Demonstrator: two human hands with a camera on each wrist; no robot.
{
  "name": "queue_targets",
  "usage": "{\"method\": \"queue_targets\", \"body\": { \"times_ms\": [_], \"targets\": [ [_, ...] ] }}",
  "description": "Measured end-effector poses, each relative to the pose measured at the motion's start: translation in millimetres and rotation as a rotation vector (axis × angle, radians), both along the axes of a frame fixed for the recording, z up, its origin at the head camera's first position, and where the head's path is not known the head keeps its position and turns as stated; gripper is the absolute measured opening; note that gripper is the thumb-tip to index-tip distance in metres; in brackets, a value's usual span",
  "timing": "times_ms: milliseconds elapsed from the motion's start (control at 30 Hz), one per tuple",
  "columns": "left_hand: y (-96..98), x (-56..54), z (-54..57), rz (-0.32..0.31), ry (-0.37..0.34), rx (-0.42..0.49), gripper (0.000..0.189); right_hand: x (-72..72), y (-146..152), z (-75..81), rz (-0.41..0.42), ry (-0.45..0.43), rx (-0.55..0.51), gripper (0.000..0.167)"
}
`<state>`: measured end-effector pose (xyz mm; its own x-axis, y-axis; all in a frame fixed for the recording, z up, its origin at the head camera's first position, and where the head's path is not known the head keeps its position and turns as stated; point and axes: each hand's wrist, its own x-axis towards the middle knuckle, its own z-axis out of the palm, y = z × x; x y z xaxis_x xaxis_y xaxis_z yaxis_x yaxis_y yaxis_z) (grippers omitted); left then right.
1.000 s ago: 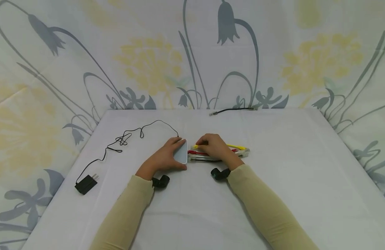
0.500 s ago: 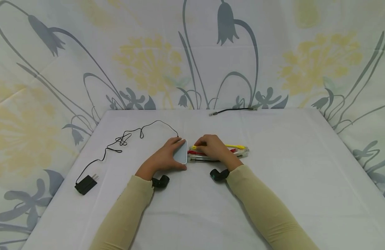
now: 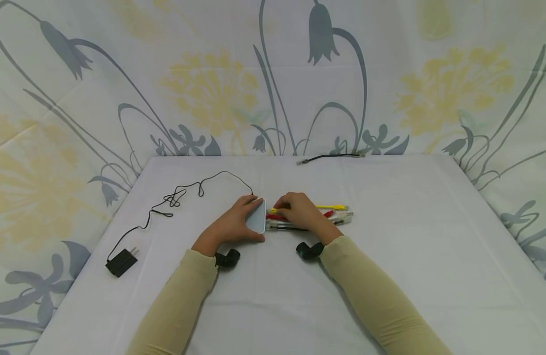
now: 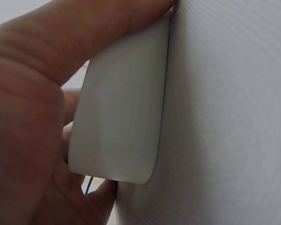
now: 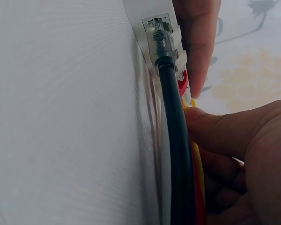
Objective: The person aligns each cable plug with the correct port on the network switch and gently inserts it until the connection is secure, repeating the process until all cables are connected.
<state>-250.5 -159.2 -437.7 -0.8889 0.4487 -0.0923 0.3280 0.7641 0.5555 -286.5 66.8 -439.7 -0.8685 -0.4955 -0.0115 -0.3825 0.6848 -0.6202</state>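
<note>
My left hand (image 3: pixel 230 224) grips a white box with ports, which looks like a network switch (image 3: pixel 256 220), thumb and fingers on opposite sides. Its bare white side (image 4: pixel 119 112) fills the middle of the left wrist view. With thumb and fingers, my right hand (image 3: pixel 301 213) pinches a yellow network cable (image 3: pixel 332 207) near its end, close to the switch's right side. Whether that plug is fully seated is hidden. A black network cable (image 5: pixel 174 126) sits plugged into the nearest port. Between them, a red cable (image 3: pixel 329 214) and a pale one (image 3: pixel 344 215) run from the same side.
A thin black power cord (image 3: pixel 201 183) runs from the switch's far side, tangled midway, to a black power adapter (image 3: pixel 122 262) at the left. Another short black network cable (image 3: pixel 330 156) lies at the table's back edge. Patterned fabric (image 3: pixel 273 74) hangs behind the white tabletop (image 3: pixel 410 236).
My right hand has slid slightly left toward the switch with the yellow cable, whose far end has shifted left too. The left hand and switch stay put.
</note>
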Motion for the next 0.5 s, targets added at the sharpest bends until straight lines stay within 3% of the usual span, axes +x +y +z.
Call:
{"method": "queue_targets", "body": {
  "times_ms": [500],
  "targets": [
    [0.8, 1.8, 2.7, 0.014, -0.022, -0.007, 0.101, 0.4, -1.2, -0.8, 0.009, 0.015, -0.001, 0.019]
  ]
}}
